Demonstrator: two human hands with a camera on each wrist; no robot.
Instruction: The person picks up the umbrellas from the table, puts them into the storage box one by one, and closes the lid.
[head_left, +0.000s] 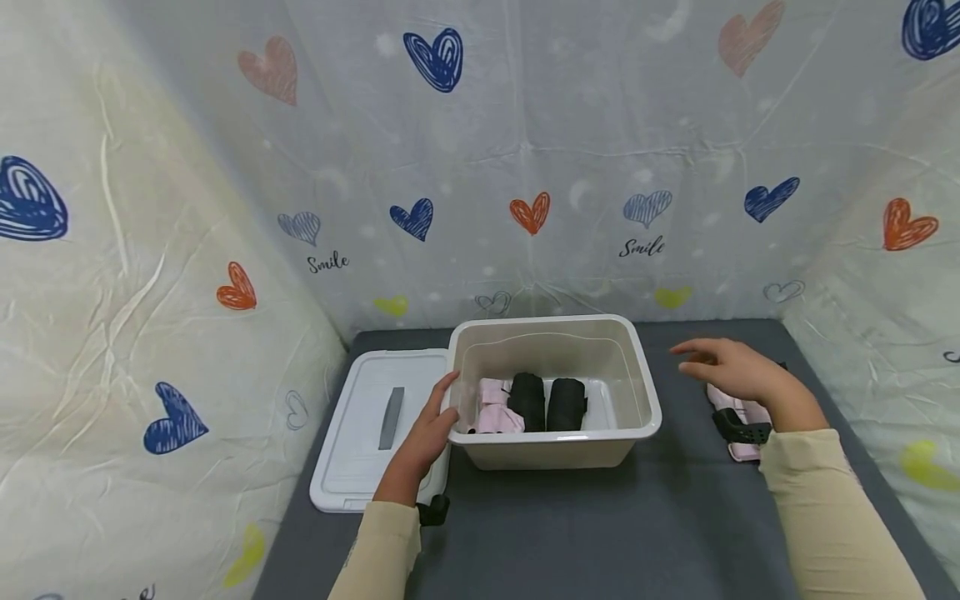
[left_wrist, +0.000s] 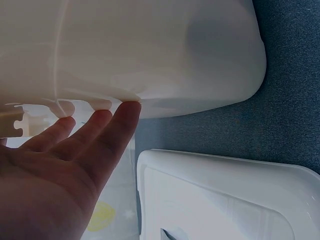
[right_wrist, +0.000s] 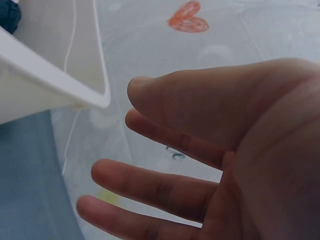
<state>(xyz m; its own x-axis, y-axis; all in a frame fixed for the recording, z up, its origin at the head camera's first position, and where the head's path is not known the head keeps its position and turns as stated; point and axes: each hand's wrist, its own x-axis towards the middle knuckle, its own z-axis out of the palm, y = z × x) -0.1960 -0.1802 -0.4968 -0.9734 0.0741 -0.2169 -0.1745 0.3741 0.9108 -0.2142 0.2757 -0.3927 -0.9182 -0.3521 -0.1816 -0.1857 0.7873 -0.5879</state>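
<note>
A beige plastic storage box (head_left: 551, 454) with a white rim stands on the grey table. In it lie two black rolled bundles (head_left: 527, 402) and a pink folded cloth item (head_left: 498, 407). My left hand (head_left: 422, 437) rests against the box's left side; in the left wrist view its extended fingers (left_wrist: 107, 142) touch the outer wall, and the thumb is out of sight there. To the right of the box my right hand (head_left: 731, 367) hovers with nothing in it, its fingers (right_wrist: 150, 185) loosely spread. Under the right wrist another pink item (head_left: 742, 451) lies partly hidden on the table.
A white lid (head_left: 352, 433) with a grey handle (head_left: 392, 418) lies on the table left of the box, partly behind the left forearm. Heart-printed curtains (head_left: 480, 125) enclose the grey table (head_left: 570, 533) at the back and both sides.
</note>
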